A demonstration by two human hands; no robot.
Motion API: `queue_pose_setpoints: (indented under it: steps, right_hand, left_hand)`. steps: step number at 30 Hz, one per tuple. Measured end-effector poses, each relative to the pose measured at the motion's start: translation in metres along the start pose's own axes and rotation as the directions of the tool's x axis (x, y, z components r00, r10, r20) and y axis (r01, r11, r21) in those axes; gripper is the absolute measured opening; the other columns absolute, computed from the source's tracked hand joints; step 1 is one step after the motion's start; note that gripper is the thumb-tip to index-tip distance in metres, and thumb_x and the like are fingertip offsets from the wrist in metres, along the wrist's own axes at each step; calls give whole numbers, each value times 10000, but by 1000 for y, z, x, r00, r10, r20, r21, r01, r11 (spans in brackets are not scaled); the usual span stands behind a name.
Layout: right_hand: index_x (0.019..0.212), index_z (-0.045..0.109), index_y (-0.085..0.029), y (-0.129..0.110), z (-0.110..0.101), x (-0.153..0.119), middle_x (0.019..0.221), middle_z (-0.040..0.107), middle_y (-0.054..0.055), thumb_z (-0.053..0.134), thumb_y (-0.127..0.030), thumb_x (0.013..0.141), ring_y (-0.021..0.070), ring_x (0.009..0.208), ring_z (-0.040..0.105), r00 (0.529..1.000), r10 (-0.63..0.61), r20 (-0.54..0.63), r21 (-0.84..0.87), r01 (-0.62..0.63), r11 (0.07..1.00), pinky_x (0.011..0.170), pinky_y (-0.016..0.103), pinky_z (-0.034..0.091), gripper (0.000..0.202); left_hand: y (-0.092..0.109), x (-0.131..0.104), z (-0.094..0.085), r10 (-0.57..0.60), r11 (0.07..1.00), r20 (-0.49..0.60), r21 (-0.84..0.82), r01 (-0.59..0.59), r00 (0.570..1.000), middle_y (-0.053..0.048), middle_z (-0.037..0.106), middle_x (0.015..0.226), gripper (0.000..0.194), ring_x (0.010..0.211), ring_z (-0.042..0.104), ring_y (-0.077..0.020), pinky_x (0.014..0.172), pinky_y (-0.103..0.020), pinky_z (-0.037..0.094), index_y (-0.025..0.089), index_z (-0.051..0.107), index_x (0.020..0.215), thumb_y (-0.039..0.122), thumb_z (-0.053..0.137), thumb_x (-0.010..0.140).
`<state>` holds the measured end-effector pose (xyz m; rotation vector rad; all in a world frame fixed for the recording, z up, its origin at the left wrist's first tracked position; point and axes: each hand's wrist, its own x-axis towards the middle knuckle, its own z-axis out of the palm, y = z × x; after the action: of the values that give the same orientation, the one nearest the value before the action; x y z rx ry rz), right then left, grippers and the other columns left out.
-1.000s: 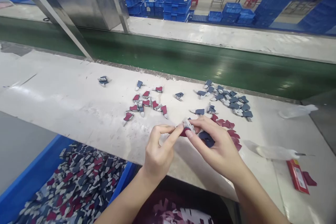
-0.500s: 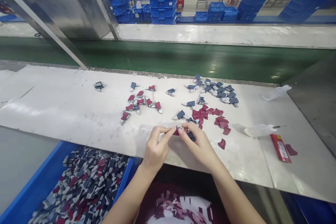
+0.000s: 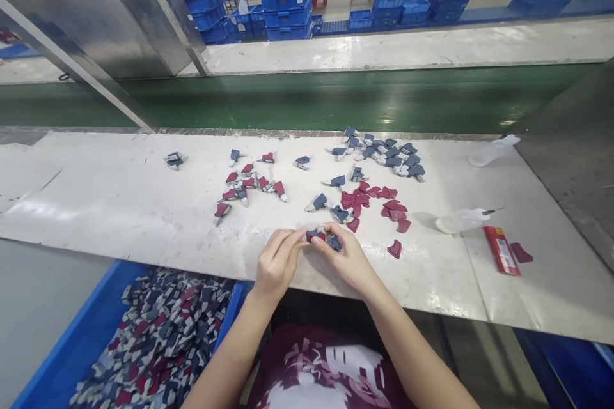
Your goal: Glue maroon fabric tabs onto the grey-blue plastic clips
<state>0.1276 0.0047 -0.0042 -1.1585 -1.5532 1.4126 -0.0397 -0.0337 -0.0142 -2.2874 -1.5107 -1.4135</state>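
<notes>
Between my fingertips is a small plastic part (image 3: 315, 235) in dark blue, grey and red. My left hand (image 3: 279, 262) pinches its left end, and my right hand (image 3: 346, 260) grips its right side. Partly behind my right fingers lies another blue-grey part (image 3: 334, 243). Just beyond my hands, blue-and-grey parts (image 3: 317, 202) are scattered on the white worktop (image 3: 119, 204). A loose pile of flat red pieces (image 3: 355, 199) lies to their right, with a single red piece (image 3: 394, 249) nearer to me. Red-topped grey parts (image 3: 248, 183) form a group at the left.
A blue crate (image 3: 81, 332) full of similar parts stands at lower left. To the right are two white squeeze bottles (image 3: 460, 221) (image 3: 494, 150), one with a needle tip, and a red box (image 3: 501, 250). A green conveyor belt (image 3: 288, 99) runs behind the worktop; a metal post (image 3: 96, 86) rises at left.
The part between my fingers has been turned, so its blue and red side now shows. My hands stay close together; the whole view has shifted slightly.
</notes>
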Motion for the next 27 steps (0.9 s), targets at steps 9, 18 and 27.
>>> queue_pose_setpoints:
  steps: [9, 18, 27]
  right_hand:
    - [1127, 673, -217, 3, -7, -5, 1083, 653, 73, 687, -531, 796, 231, 1000, 605, 972, 221, -78, 144, -208, 967, 757, 326, 505, 456]
    - [1092, 686, -197, -5, -21, -18, 992, 729, 72, 863, -392, 638, 209, 926, 708, 930, 355, 100, 633, -335, 698, 858, 346, 548, 525]
    - [1168, 706, -195, -2, -40, -32, 560, 496, -27, 458, -659, 930, 143, 541, 489, 972, 197, -126, 215, -167, 962, 553, 284, 423, 578]
  left_hand:
    - [-33, -5, -16, -115, 991, 158, 81, 103, 981, -53, 621, 982, 380, 920, 660, -162, 815, -308, 592, 244, 703, 1194, 61, 456, 969]
    - [-30, 19, -12, -260, 951, 110, 200, 235, 959, -152, 599, 1276, 439, 1227, 551, -316, 1054, -539, 455, 223, 604, 1301, 250, 705, 874]
    - [41, 29, 41, -364, 618, 434, -549, 563, 824, -119, 661, 1209, 412, 914, 694, -177, 774, -306, 627, 214, 671, 1242, 255, 749, 840]
